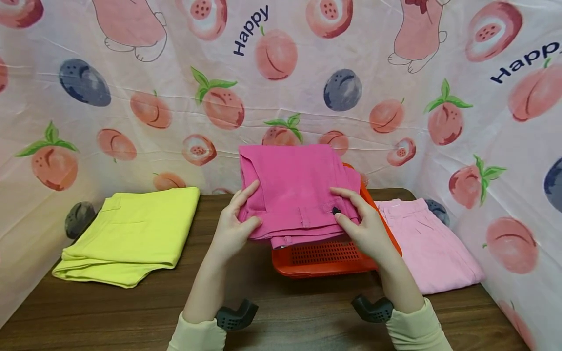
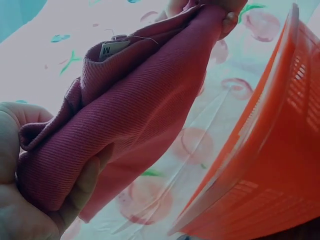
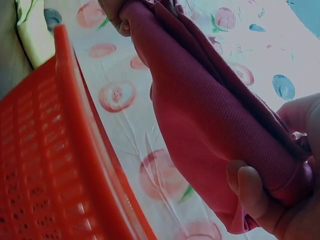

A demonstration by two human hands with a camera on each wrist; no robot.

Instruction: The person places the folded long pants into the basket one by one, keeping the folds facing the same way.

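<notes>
Folded bright pink trousers point(image 1: 298, 180) are held up by both hands, waistband toward the person, over an orange-red basket point(image 1: 325, 267). My left hand point(image 1: 234, 224) grips their left edge, thumb on top and fingers wrapped round the side. On the opposite edge my right hand point(image 1: 362, 224) pinches the waistband corner beside a dark button. In the left wrist view the trousers point(image 2: 135, 100) show a white size label inside the waistband. The right wrist view has the fingers point(image 3: 252, 190) curled under the folded cloth. Most of the basket's inside is hidden behind the trousers.
Folded yellow-green trousers point(image 1: 136, 234) lie on the dark wooden table point(image 1: 246, 297) at the left. Folded light pink trousers point(image 1: 428, 243) lie to the right of the basket. A fruit-printed cloth point(image 1: 307, 97) hangs behind and at both sides.
</notes>
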